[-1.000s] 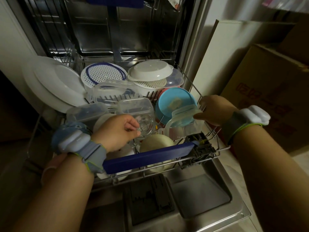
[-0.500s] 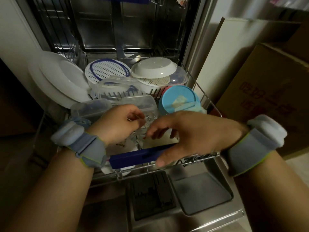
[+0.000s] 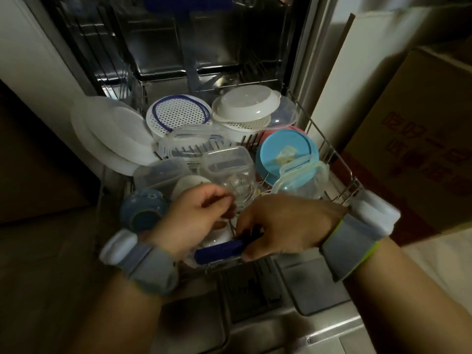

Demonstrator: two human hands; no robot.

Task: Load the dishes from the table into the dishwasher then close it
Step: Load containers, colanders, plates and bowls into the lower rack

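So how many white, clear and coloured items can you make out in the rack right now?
White: 5, two plates, strainer, bowl, cup
Clear: 5, four tubs, jar
Coloured: 2, blue lid, blue-grey mug
Total: 12; anything under the hands is hidden.

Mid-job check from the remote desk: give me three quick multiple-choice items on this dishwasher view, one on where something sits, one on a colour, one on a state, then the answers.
1. Where is the round blue lid in the rack?
A. right side
B. far left
C. on the door

2. What colour is the bar along the rack's front edge?
A. red
B. dark blue
C. white

3. How is the rack placed?
A. pushed fully inside
B. lifted out onto the floor
C. pulled out over the open door

Answers: 1 A, it leans beside the right rack wall. 2 B, dark blue shows below the right hand. 3 C, the rack sits forward of the tub, above the door panel.
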